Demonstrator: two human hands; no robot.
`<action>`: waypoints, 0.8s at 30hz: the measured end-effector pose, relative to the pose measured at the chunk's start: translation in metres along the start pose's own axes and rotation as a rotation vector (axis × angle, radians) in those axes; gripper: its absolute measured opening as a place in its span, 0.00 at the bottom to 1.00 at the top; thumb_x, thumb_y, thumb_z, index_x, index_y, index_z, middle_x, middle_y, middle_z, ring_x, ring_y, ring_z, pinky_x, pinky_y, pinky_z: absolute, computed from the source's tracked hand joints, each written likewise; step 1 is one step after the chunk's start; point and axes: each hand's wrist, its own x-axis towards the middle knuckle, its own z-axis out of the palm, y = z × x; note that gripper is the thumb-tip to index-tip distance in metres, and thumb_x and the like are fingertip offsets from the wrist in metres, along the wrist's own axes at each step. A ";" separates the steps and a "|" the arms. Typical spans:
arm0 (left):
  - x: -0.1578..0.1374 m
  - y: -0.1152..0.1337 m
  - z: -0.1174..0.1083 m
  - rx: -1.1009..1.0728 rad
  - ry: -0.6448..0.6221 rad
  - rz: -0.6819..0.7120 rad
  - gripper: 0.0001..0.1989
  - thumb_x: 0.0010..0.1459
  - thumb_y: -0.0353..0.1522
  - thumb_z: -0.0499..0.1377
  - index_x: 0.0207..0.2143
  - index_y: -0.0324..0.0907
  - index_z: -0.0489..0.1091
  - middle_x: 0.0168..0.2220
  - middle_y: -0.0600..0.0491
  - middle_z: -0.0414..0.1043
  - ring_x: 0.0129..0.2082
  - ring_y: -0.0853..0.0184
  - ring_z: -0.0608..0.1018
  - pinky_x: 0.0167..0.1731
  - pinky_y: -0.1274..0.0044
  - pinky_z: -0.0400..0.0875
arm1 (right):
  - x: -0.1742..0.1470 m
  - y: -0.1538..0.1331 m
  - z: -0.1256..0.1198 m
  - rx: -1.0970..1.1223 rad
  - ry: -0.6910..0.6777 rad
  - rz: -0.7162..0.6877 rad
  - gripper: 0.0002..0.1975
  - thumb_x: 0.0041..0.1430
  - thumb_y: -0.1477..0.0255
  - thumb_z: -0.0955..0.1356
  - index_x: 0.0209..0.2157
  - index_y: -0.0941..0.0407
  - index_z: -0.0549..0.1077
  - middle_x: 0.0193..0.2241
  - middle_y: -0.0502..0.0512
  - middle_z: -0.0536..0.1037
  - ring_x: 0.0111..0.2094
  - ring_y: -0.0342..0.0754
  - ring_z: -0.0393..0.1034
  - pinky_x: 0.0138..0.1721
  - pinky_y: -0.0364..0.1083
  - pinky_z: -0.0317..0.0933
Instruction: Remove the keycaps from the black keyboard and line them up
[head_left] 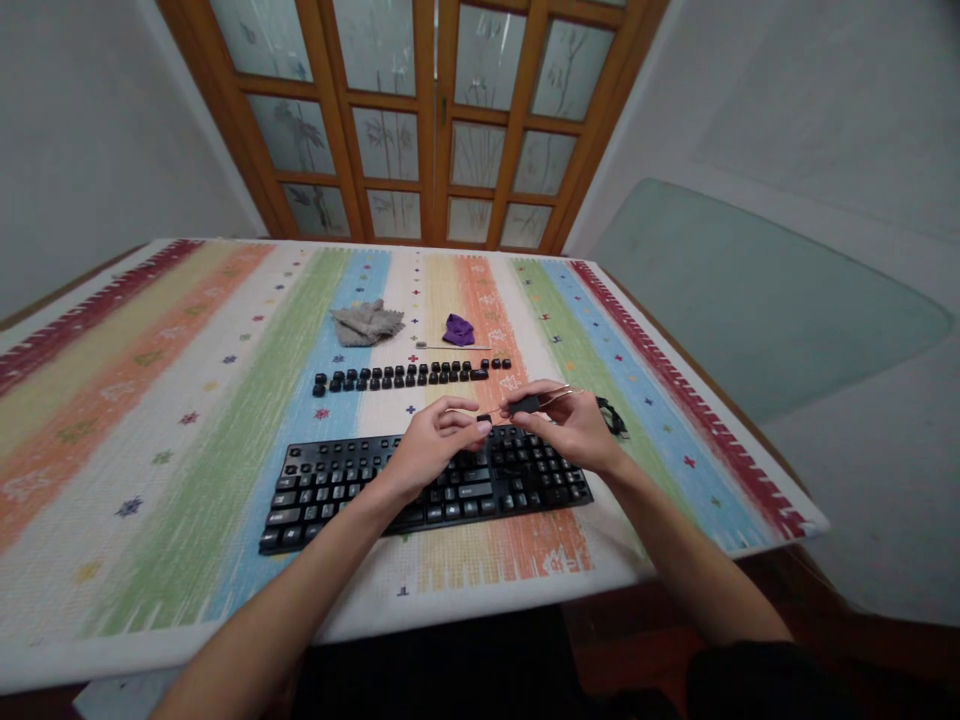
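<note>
A black keyboard (469,492) lies on the table near me, with bare switches showing along its top rows. Above its upper edge, my left hand (431,445) pinches a small black keycap (484,420) between thumb and fingers. My right hand (577,430) is closed on a keycap puller (523,405) with a black handle and thin wires at both ends. The puller's left wires reach to the keycap; whether they still grip it I cannot tell. Both wrists hang over the keyboard and hide part of its keys.
Behind the keyboard, several loose keycaps (410,376) are lined up in two rows. Farther back lie a thin brush (457,347), a grey cloth (367,322) and a purple cloth (459,329). A coiled black cable (613,418) sits right of my right hand, on the striped tablecloth (172,480).
</note>
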 end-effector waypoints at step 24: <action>0.021 0.004 0.016 -0.082 -0.006 -0.085 0.16 0.47 0.34 0.72 0.38 0.36 0.77 0.34 0.49 0.80 0.33 0.67 0.81 0.43 0.72 0.76 | -0.009 0.009 -0.011 -0.205 0.102 -0.161 0.07 0.60 0.69 0.72 0.40 0.55 0.80 0.38 0.58 0.83 0.39 0.50 0.78 0.43 0.50 0.72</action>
